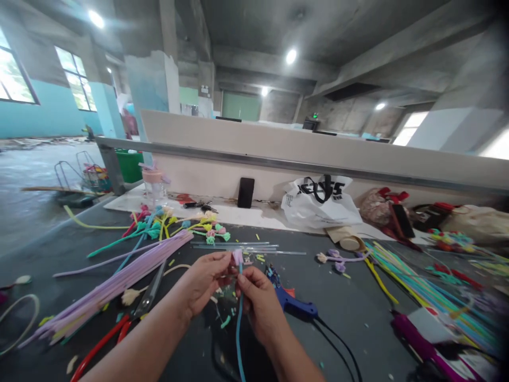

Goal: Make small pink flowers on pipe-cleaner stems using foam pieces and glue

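Over the dark table (353, 297), we pinch a lilac piece (237, 257) in our left hand (204, 278) and, just below it, a blue stem (239, 334) in our right hand (257, 293).

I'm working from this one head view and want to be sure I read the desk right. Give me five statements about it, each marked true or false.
1. The right hand holds a blue stem. True.
2. The red-handled scissors lie to the right of both hands. False: they lie on the left side, partly hidden by the left forearm.
3. A black phone stands upright near the back of the desk. True.
4. The blue glue gun is in the left hand. False: it lies on the desk, to the right of the right hand.
5. The white bag has black lettering. True.
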Tool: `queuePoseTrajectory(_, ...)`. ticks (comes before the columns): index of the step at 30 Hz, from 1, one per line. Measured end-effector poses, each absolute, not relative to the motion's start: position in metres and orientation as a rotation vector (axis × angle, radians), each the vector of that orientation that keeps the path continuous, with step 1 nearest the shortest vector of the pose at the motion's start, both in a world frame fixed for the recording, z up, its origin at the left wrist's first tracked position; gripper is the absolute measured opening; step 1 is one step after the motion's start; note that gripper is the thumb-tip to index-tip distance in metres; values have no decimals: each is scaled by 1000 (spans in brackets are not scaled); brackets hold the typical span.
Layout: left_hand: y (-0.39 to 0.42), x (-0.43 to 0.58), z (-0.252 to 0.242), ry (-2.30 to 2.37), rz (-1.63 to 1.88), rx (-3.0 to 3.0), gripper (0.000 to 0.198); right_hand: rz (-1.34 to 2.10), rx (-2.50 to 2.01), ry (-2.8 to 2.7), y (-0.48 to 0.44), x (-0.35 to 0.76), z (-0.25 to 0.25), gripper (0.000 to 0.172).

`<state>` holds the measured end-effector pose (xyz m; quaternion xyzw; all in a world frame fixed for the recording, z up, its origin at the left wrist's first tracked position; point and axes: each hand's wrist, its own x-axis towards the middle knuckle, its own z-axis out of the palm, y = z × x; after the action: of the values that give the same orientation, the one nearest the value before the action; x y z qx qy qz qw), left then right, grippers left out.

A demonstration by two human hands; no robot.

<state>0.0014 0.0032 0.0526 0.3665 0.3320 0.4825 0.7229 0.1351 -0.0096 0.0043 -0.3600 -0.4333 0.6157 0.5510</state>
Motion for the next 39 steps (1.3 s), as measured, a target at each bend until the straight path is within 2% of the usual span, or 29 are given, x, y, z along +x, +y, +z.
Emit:
queuePoseTrajectory(5, 8, 4, 41, 544, 1121, 773, 23, 1542, -851, -914, -11, 132, 7, 32)
queuePoseTrajectory(11, 3, 8, 34, 558, 1148, 731, 19, 1632, -859, -846, -10, 128, 4, 34)
queuePoseTrajectory(16, 4, 2, 43, 682, 1223, 630, 37, 1610, -899, -916, -8, 128, -4, 33)
queuePoseTrajectory(23, 3, -2, 40, 781, 1177, 647, 33, 1543, -988, -1085, -10, 123, -9, 32)
queuePoseTrajectory(28, 1, -1, 35, 751, 1178, 638, 35, 1584, -961, -1026, -12, 121, -6, 33)
queuePoseTrajectory(35, 1, 3, 30, 768, 1235, 672, 26, 1650, -888, -972, -14, 118, -4, 31)
queuePoseTrajectory(39, 1, -1, 26, 728, 1194, 668, 38, 1673, -854, -936, -15, 117, -3, 30)
